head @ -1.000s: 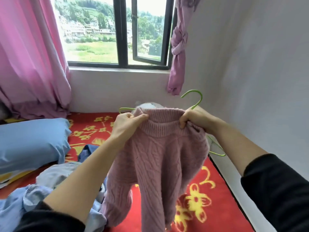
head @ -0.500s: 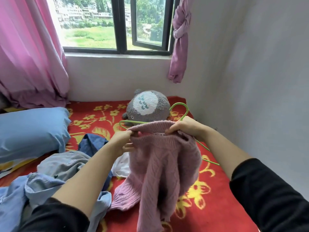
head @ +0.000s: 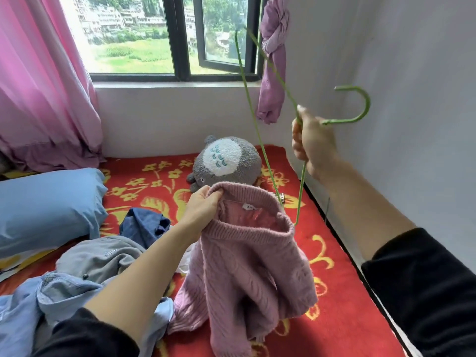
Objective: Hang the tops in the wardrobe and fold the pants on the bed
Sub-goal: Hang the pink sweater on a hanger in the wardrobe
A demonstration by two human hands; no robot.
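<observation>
A pink cable-knit sweater (head: pixel 247 274) hangs over the bed, its ribbed collar open toward me. My left hand (head: pixel 203 204) pinches the collar's left edge and holds the sweater up. My right hand (head: pixel 309 143) is raised to the right and grips a thin green wire hanger (head: pixel 355 112) near its hook. The hanger is tilted on end, one arm pointing up toward the window, the lower end reaching down beside the collar. The hanger is outside the sweater.
A heap of grey, light blue and dark blue clothes (head: pixel 85 269) lies at the lower left on the red flowered blanket (head: pixel 342 305). A blue pillow (head: pixel 49 204) is at the left, a grey plush toy (head: pixel 224 161) at the back. White wall close on the right.
My right hand has let go of the collar and lifted the green hanger up and to the right, out of the sweater. My left hand still holds the collar, now lower.
</observation>
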